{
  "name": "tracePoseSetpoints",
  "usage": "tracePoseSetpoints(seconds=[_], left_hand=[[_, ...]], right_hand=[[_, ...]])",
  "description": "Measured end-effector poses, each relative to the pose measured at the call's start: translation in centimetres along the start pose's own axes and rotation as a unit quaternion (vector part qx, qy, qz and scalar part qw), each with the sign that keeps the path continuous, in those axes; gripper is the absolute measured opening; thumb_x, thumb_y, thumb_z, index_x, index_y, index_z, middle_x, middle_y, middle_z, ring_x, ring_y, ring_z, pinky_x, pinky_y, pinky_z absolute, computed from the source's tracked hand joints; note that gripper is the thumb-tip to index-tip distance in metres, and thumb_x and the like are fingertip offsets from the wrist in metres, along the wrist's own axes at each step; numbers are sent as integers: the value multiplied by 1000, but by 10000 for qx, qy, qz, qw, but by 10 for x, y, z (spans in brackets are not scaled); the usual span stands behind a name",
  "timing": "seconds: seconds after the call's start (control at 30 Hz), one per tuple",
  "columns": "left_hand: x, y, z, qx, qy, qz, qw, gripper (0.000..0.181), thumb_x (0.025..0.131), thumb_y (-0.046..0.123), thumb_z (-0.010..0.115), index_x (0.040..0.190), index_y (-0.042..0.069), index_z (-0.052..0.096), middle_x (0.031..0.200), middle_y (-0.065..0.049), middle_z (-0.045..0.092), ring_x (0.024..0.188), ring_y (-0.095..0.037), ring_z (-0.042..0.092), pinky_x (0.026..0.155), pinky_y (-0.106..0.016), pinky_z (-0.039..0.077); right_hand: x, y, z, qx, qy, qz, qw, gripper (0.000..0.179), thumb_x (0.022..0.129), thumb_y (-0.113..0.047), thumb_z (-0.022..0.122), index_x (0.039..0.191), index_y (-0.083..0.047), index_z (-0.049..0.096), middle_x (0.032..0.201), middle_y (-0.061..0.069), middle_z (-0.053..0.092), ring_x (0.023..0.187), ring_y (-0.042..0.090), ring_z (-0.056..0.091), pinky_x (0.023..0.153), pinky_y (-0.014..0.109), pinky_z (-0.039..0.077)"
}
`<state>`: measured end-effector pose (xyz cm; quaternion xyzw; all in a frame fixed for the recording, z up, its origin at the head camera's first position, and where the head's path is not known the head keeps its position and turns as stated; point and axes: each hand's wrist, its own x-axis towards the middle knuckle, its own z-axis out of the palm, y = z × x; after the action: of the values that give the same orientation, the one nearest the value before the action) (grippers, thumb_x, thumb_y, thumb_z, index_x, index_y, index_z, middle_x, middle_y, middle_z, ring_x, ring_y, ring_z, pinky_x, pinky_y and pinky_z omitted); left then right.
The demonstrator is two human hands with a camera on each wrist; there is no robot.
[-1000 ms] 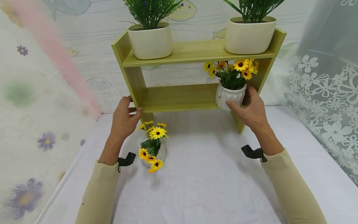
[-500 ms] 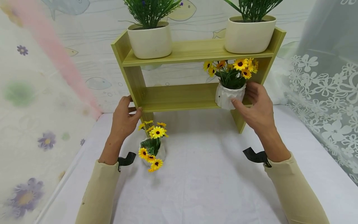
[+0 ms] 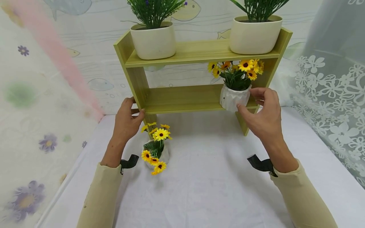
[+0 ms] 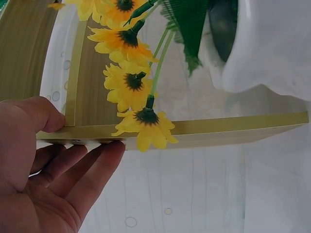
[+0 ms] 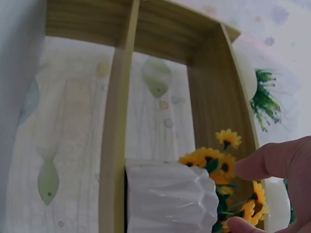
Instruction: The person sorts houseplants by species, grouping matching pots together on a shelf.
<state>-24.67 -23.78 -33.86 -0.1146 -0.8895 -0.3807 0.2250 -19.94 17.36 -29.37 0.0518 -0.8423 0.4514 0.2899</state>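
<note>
My left hand holds the left side panel of a two-tier wooden shelf. The left wrist view shows the thumb on one face of the panel and the fingers against the other. On the right of the lower tier stands a ribbed white flowerpot with yellow and orange artificial sunflowers. Right beside this pot is my right hand, its fingers spread loosely and the thumb tip close to the pot's front. A second white flowerpot of yellow sunflowers sits on the table by the shelf's left leg.
Two cream oval planters with green plants stand at either end of the upper tier. A white cloth covers the table. Patterned curtains hang behind and at the left; a lace curtain hangs at the right.
My right hand has loosened from the flowerpot and drawn back slightly to the right, its fingers coming off the pot's side. The pot stays in place, and my left hand keeps its hold.
</note>
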Motion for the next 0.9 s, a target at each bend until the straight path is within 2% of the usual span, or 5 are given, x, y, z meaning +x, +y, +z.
tracePoseSetpoints(seconds=[0.23,0.5,0.77,0.9], left_hand=[[1,-1,1,6,19,28,10000,53,100,23,58,148,9,41,134,-10,50,112,-31,66,89,-46,59],[0,-3,2,22,69,43,10000,54,100,21,59,149,9,40,132,-11,50,113,-34,66,88,-47,59],[0,-3,1,-34,5,36,10000,54,99,23,59,148,10,41,133,-10,50,112,-31,66,88,-46,59],[1,-2,1,-18,12,48,10000,53,99,23,58,148,9,41,134,-10,50,111,-31,66,87,-46,60]], right_hand=[[-10,-7,5,189,-248,-355,9989,46,84,-16,77,123,-2,57,121,8,55,109,22,51,91,25,41],[-28,-8,36,331,-1018,-774,9912,42,83,-13,77,120,-5,58,116,7,58,109,23,54,92,40,45],[-48,-2,78,397,-2100,-1052,9712,46,83,-18,78,124,-9,58,120,4,61,113,22,57,95,40,48],[-57,3,99,459,-2579,-1036,9595,50,83,-21,79,127,-11,58,122,-1,61,115,18,57,97,38,49]])
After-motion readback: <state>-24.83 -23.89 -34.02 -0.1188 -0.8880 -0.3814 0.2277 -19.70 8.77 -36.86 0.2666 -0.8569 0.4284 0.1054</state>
